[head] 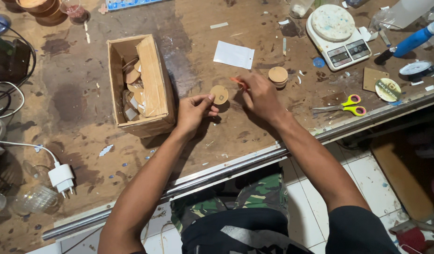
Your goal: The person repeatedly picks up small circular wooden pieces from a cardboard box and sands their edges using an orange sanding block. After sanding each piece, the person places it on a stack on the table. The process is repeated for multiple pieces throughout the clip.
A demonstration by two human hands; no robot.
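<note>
While the round wooden disc (219, 94) stood pinched at its left edge between the thumb and fingers of the left hand (194, 111), it was held just above the stained table (76, 99), roughly midway between the two hands and a little forward of both. Being round, the disc had no long axis to speak of; its flat face was turned up toward the camera, with a small pale mark near the middle. The left hand was the one touching it, while the right hand (260, 94) sat just to the disc's right, apart from it, fingers closed on a thin orange tool (238, 82) whose tip pointed left toward the disc. Whether that tip met the disc's edge could not be told.

Just beyond the right hand lay a short stack of similar discs (278, 75), and a white slip of paper (234, 54) rested farther back. To the left of the left hand stood an open cardboard box (156, 84) with more discs lying loosely inside. Farther right were yellow and pink scissors (344, 106) near the table's metal edge rail (254, 162), and a white kitchen scale (336, 37) near the far side. A white plug adapter (62, 178) lay at the near left.
</note>
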